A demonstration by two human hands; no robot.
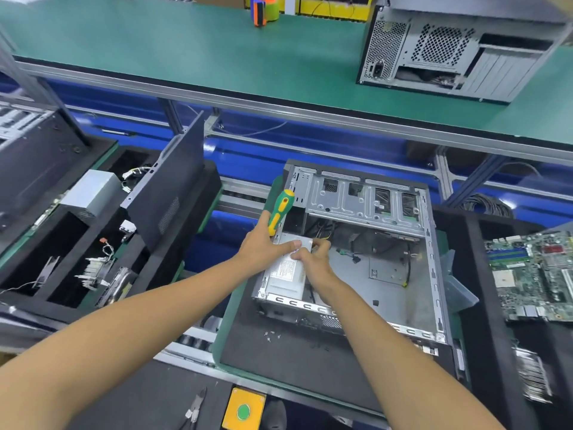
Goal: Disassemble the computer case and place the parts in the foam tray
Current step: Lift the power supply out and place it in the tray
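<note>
Both hands work the power supply (pixel 286 271) at the near-left corner of the opened computer case (pixel 366 252): left hand (pixel 266 246) holding a screwdriver (pixel 280 211), right hand (pixel 313 259) gripping its edge (likely heavy, rigid; best held by the sides).

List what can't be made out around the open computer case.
- Head view: screwdriver tip, hidden behind left hand.
- Power supply label: print too small.
- Right hand fingertips, hidden by its own knuckles.
- Circuit board: cut by the right edge, blurred.
</note>
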